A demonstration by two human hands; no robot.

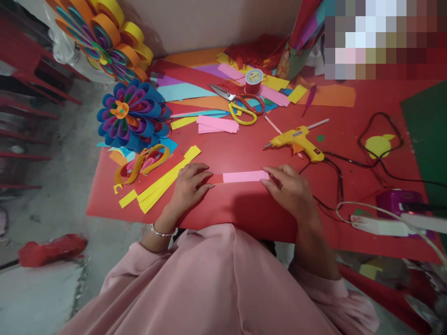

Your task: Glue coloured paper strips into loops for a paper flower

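1. The red paper strip (218, 179) blends into the red tabletop (226, 211); the left fingers hide its left end.
2. A flat pink paper strip (246, 177) overlaps it, between the hands.
3. Right hand (292, 190): thumb and forefinger, slightly parted, hold the pink end.
4. Left hand (191, 186): fingers slightly parted; grip unclear.

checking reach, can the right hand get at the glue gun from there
Probably yes: the glue gun lies just beyond the right hand, seemingly unblocked, though that hand is touching the pink strip.
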